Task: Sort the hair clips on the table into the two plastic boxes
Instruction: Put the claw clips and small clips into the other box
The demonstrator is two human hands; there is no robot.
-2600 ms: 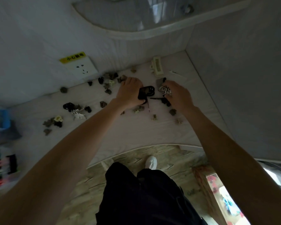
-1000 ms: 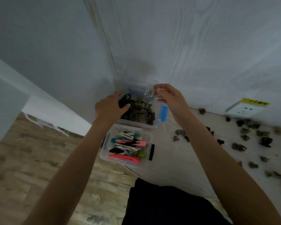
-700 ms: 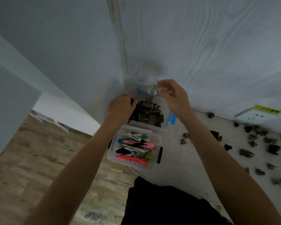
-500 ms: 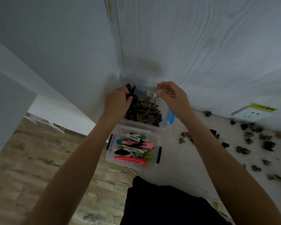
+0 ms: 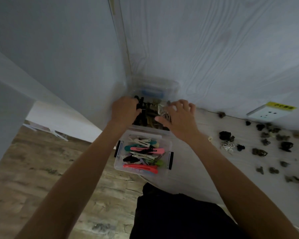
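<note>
- Fingers first: the right hand (image 5: pixel 179 118) hovers over the far box (image 5: pixel 155 94) with fingers spread and straight, a silvery clip (image 5: pixel 163 109) just under them, apparently let go; the left hand (image 5: pixel 123 111) curls round a black clip (image 5: pixel 140 105) at that box's left edge.
- Table (image 5: pixel 188 169): pale, wood-grained, smooth, set into a corner of pale walls; the floor below is worn brown plank.
- Far box: clear plastic with a blue latch, holding a dark heap of claw clips; it touches the near box (image 5: pixel 118 163).
- Near box: clear, black side latches, filled with flat, long snap clips in pink, teal, white and red.
- Loose clips (image 5: pixel 259 151): small, knobbly, dark claw shapes scattered to the right, well apart from the boxes.
- Risk: the heap looks high, so a dropped clip may bounce off, over the rim or into the near box, spoiling the sort.
- Risk: the near box sits near the table edge; a knock from a forearm could push it off.
</note>
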